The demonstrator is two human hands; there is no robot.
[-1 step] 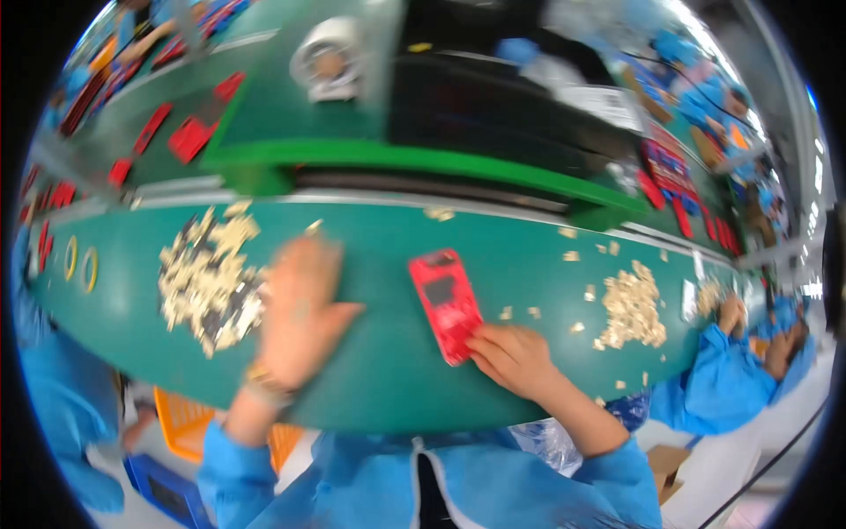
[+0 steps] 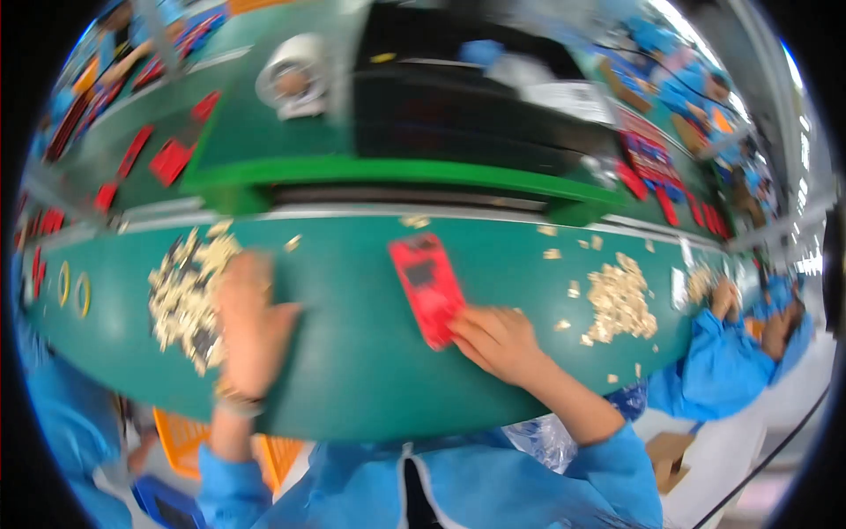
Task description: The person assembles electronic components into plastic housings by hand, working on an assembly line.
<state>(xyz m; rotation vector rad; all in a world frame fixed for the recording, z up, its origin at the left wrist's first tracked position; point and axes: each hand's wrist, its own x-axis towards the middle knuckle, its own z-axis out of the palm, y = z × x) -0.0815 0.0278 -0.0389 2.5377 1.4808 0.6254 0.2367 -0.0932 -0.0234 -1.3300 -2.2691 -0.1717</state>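
Note:
A red, flat phone-shaped casing (image 2: 434,304) with a dark rectangular patch near its upper half lies tilted on the green worktop. My right hand (image 2: 499,340) pinches its lower right end between thumb and fingers. Farther left, my left hand (image 2: 252,322) is spread palm down, thumb apart, with blurred fingers at the right edge of a heap of small cream and dark pieces (image 2: 187,295). Whether those fingers touch the pieces cannot be made out. A second heap of small cream pieces (image 2: 619,301) lies right of my right hand.
A green-edged shelf (image 2: 397,174) spans the far side, bearing a white round device (image 2: 295,78) and a black box (image 2: 476,115). Two yellow rings (image 2: 82,294) lie at far left. More red casings (image 2: 134,151) rest beyond. Co-workers in blue sit on both sides; an orange crate (image 2: 181,441) is below.
My left hand has moved left toward the heap of cream and dark pieces. My right hand still grips the red casing. The whole view has shifted slightly.

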